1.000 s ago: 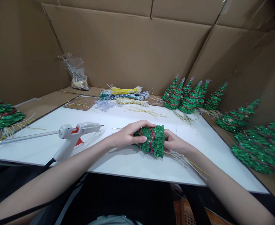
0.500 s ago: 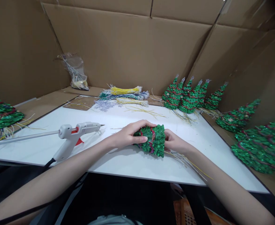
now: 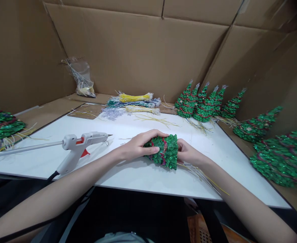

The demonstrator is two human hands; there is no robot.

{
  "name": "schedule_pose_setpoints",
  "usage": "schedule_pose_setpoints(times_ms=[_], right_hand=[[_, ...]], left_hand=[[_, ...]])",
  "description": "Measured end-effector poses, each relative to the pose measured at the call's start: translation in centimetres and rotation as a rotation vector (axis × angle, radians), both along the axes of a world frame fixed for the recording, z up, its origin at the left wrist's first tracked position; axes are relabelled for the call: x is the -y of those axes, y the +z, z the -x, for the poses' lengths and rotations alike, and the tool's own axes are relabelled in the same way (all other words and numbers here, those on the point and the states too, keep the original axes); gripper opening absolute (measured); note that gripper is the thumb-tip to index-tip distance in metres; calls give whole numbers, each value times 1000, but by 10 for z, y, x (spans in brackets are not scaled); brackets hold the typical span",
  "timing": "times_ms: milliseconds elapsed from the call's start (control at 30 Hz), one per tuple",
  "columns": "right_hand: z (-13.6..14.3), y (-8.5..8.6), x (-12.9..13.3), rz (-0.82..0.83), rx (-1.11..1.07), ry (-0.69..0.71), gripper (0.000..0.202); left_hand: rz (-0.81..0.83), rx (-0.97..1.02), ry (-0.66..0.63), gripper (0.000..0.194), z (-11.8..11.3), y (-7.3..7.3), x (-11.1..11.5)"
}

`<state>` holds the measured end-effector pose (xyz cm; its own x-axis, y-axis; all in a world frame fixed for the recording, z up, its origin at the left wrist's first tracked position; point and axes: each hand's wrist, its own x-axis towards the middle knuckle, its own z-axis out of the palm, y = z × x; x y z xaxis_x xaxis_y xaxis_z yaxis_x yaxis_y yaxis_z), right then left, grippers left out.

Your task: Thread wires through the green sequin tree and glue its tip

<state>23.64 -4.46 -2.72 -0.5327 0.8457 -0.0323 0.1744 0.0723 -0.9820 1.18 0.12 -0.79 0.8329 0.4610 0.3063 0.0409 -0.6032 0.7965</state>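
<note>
A green glittery Christmas tree figurine with red garland lies on its side, its wide base turned to the right. My left hand wraps round its narrower part, thumb on the near face. At the base is my right hand, its fingers reaching into the underside, where the tree hides their tips; what they pinch, if anything, does not show. Thin white and yellow wires trail from the base under my right wrist. Left of my hands a white glue gun with a red trigger rests on the white board.
Several finished-looking trees stand at the back right, with larger ones along the right edge. Another tree is at far left. Wire bundles, clear star-like pieces and a plastic bag lie near the cardboard wall.
Hardly anything differs. Both hands keep their places on the tree; the whole view has shifted very slightly.
</note>
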Motion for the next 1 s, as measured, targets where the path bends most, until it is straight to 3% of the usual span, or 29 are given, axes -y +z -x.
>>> schedule_pose_setpoints(times_ms=[167, 500, 800, 1000], right_hand=[[2, 2, 0, 13, 21, -27, 27], [1, 2, 0, 15, -10, -11, 16], [-5, 3, -2, -6, 8, 70, 22], [-14, 4, -5, 83, -22, 174, 26]], left_hand=[[-26, -10, -20, 50, 0, -1, -3], [-80, -75, 9, 49, 1, -1, -1], [-112, -55, 15, 48, 1, -2, -1], [-126, -51, 24, 48, 0, -2, -1]])
